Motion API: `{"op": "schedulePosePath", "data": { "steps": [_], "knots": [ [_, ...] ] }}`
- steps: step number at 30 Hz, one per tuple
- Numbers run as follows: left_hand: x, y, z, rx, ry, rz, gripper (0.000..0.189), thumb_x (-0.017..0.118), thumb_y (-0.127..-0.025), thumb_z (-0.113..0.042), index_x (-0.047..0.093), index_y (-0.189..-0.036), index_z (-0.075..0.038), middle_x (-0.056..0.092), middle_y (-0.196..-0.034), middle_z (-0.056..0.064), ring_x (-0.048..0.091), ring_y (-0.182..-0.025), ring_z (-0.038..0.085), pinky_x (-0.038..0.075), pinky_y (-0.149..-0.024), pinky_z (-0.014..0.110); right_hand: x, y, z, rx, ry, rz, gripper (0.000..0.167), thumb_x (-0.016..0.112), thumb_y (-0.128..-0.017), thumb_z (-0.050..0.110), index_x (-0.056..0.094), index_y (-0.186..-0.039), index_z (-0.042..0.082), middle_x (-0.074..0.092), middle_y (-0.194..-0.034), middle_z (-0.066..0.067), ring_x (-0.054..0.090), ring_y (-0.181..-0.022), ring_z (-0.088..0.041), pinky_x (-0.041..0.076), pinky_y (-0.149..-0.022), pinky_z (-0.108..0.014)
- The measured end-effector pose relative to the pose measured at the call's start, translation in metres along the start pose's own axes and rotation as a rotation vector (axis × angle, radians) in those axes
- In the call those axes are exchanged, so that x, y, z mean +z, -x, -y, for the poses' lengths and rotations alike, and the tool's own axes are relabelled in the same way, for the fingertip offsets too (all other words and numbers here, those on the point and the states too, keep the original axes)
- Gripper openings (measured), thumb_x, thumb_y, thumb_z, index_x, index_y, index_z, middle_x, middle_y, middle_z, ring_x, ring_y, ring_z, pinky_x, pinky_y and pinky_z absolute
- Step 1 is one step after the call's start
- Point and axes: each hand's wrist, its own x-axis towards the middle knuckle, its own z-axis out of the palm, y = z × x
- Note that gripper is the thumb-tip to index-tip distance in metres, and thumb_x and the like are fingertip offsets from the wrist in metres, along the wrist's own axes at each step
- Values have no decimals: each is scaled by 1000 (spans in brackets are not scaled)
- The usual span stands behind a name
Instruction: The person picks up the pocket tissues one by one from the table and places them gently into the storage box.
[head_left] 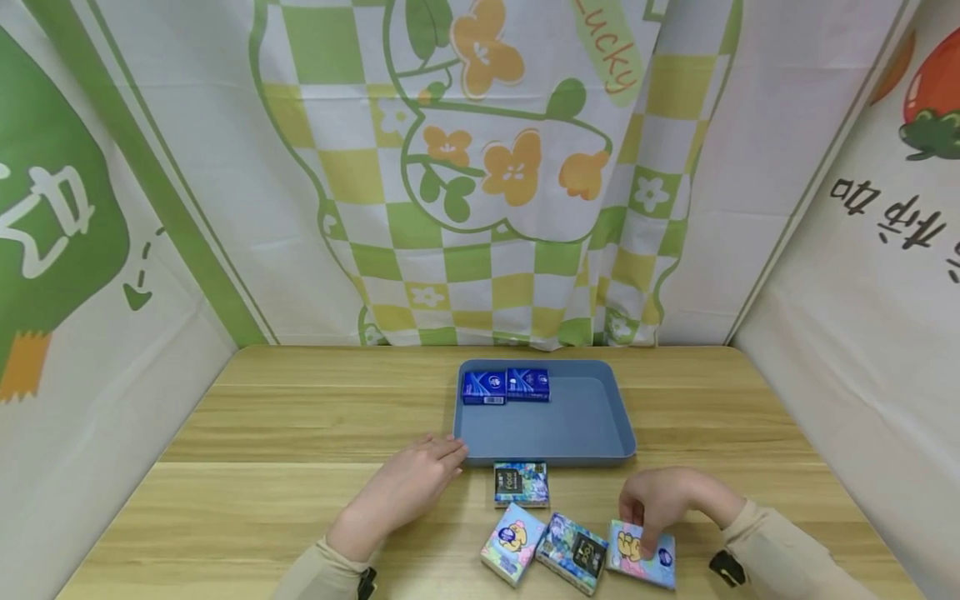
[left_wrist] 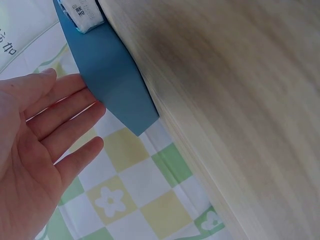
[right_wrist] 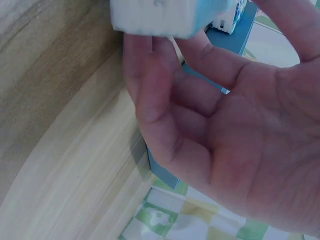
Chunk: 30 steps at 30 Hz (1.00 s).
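My left hand [head_left: 416, 483] lies at the near left corner of a blue-grey tray [head_left: 555, 425]. In the left wrist view its fingers are straight, fingertips against the wall of the tray [left_wrist: 112, 75]. My right hand [head_left: 660, 500] pinches a light blue tissue pack [head_left: 643, 567] with a yellow cartoon figure, on the near right of the table. The white end of that pack [right_wrist: 152, 20] shows at the top of the right wrist view, with curled fingers behind it. Beside it lie a dark floral tissue pack [head_left: 558, 533] and another light blue tissue pack [head_left: 510, 558].
Two dark blue tissue packs [head_left: 484, 398] sit side by side in the tray's far left corner. A second floral tissue pack [head_left: 532, 492] lies just before the tray's near edge. Printed curtains [head_left: 480, 275] hang behind the wooden table [head_left: 300, 425].
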Motion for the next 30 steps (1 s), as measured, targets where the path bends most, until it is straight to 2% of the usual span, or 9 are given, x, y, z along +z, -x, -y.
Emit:
{"op": "schedulePosePath", "data": {
  "steps": [9,14,19,23,26,30],
  "knots": [
    [1,0,2,10,1,-7,30,60,-92,-21,66,-116,-4,66,-119,11,63,-111,26,50,-100,44,-6,2,-4,-39,-73,24,26,79,-68,3,61,-84,14,60,-81,3,54,-73,-9,47,-62,-20],
    [3,1,2,10,1,-8,30,60,-92,-21,66,-116,-4,66,-119,11,63,-111,26,50,-100,44,-12,5,-7,-48,-171,22,23,76,-74,6,61,-91,13,60,-85,-3,56,-71,-13,51,-56,-28],
    [4,1,2,7,-1,-1,30,59,-92,-21,66,-116,-4,66,-120,11,63,-112,26,50,-100,43,-20,6,-10,-100,-240,31,22,74,-78,9,62,-97,10,62,-85,-5,57,-67,-13,56,-57,-36],
    [3,1,2,9,-1,-1,30,59,-92,-21,66,-116,-4,66,-119,11,63,-112,26,50,-100,44,-27,6,-12,-146,-236,26,22,74,-78,11,63,-97,9,63,-83,-3,57,-67,-11,55,-55,-32],
    [3,1,3,13,-1,-5,30,60,-92,-20,66,-116,-4,66,-119,11,63,-112,26,50,-100,44,-30,7,-11,-159,-230,5,20,74,-77,12,65,-95,8,62,-81,-3,56,-65,-11,51,-52,-26],
    [3,1,3,16,2,-10,30,60,-92,-20,66,-116,-3,67,-119,11,63,-111,27,50,-99,45,-33,8,-10,-161,-240,-16,20,75,-78,13,66,-95,7,63,-82,-3,56,-66,-11,51,-52,-24]
  ]
}}
